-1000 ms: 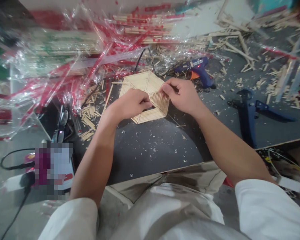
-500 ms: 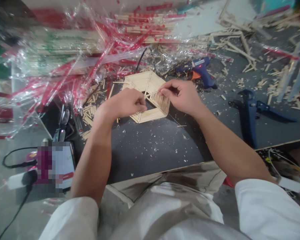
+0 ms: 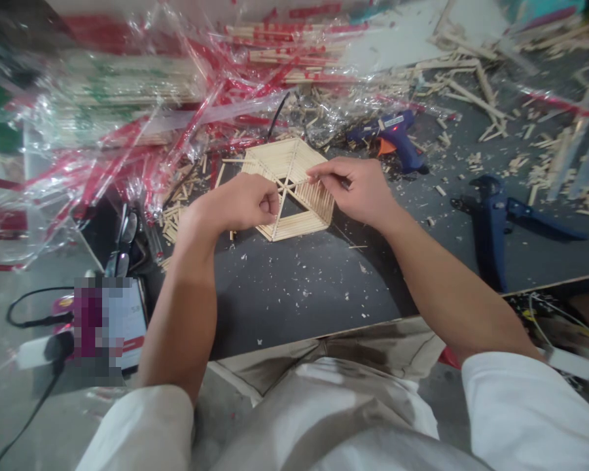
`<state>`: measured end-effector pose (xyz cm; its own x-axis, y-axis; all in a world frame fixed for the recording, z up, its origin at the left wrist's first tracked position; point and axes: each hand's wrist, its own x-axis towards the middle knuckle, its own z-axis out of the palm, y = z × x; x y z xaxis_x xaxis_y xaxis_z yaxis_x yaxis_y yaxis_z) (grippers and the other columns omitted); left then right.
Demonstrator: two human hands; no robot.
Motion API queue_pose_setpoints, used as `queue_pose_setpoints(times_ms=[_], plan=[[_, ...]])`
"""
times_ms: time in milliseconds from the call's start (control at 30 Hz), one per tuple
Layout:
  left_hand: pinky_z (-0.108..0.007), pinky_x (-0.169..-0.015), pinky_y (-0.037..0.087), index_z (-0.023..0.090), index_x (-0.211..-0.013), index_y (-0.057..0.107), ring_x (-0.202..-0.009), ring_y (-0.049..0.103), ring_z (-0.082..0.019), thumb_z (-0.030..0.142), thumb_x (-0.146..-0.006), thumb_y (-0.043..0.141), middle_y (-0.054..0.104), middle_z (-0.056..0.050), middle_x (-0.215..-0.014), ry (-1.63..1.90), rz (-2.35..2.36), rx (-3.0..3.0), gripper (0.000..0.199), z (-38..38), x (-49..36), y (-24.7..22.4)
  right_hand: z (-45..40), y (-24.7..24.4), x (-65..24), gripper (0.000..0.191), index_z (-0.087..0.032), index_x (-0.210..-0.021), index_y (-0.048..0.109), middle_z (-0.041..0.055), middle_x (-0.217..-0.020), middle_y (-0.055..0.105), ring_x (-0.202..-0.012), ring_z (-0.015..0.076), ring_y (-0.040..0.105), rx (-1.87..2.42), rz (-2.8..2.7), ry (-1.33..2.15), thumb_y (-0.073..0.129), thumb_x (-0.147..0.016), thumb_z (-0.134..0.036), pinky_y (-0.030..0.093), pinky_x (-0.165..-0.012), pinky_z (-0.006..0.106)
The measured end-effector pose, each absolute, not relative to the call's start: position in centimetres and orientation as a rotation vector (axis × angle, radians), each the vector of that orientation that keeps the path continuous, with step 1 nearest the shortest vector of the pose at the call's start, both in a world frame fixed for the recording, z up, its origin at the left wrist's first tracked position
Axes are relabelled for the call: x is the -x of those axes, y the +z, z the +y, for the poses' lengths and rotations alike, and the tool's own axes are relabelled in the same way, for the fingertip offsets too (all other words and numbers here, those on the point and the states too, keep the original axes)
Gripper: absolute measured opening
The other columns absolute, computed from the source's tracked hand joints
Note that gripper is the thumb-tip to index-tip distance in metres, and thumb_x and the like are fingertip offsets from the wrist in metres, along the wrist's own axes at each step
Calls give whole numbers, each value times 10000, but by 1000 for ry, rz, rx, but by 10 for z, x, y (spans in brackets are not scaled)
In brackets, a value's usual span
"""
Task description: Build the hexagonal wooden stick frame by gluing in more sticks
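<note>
A hexagonal frame of thin wooden sticks (image 3: 297,227) lies on the dark table, with spokes meeting at its centre and rows of sticks filling most sections. My left hand (image 3: 252,201) is closed over the frame's left side, fingers curled in near a lower spoke; whatever they pinch is hidden. At the upper right side, my right hand (image 3: 358,190) has thumb and forefinger brought together over the stick rows. Anything between those fingertips is too small to make out. Behind the right hand lies a blue glue gun (image 3: 397,140) with an orange trigger.
A blue cutter tool (image 3: 491,229) lies to the right. Plastic-wrapped stick bundles (image 3: 127,85) fill the back left. Stick offcuts (image 3: 174,226) are scattered around. Eyeglasses (image 3: 122,242) and a phone (image 3: 127,320) are at the left, near a power plug (image 3: 39,352).
My left hand has drawn slightly left, uncovering the frame's centre and a lower spoke. The right fingertips have shifted a little left along the frame.
</note>
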<state>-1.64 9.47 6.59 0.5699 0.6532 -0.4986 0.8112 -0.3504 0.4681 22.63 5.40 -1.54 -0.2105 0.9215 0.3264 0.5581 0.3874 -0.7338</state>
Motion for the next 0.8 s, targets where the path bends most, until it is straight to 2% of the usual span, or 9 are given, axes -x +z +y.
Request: queue_pose_setpoints(times_ms=[100,233,367,533,667,800], plan=[[-265,-641,434,198,-835,722,-694,657,-154,213,-723,681,729,-9,-762,-302,1187,-2115,120,95,24,71,54,-17,-225,207,-242,-1062,825,66,-1000,835,-834,223,741,1306,-1867,588,662,-992,-349,593,-784,396],[-259,-628,414,200,-839,715,-682,649,-147,253,-739,687,710,-5,-742,-245,1214,-2142,116,97,35,76,55,-17,-226,226,-242,-920,811,49,-896,816,-761,208,700,1323,-1857,553,757,-947,-460,573,-750,383],[-256,-626,405,192,-845,713,-677,645,-142,295,-800,668,701,-8,-737,-211,1207,-2182,121,95,38,81,54,-16,-226,328,-244,-860,771,32,-760,772,-670,187,669,1335,-1884,510,665,-1013,-515,535,-682,355],[-266,-688,432,183,-889,729,-732,667,-155,361,-875,621,740,-28,-803,-236,1264,-2209,209,91,36,87,51,-17,-224,318,-253,-928,780,37,-809,805,-720,200,744,1278,-1864,594,558,-1069,-431,586,-716,358],[-281,-699,432,191,-931,741,-753,679,-173,374,-894,604,756,-32,-828,-232,1337,-2190,232,90,43,93,48,-14,-221,236,-277,-974,822,25,-889,839,-777,210,778,1257,-1852,623,602,-1031,-343,611,-727,367],[-302,-700,417,194,-942,730,-728,668,-181,343,-901,601,753,-30,-819,-236,1495,-2191,202,86,56,101,42,-5,-218,196,-251,-970,839,10,-828,834,-693,183,763,1221,-1822,641,648,-992,-283,599,-684,332]])
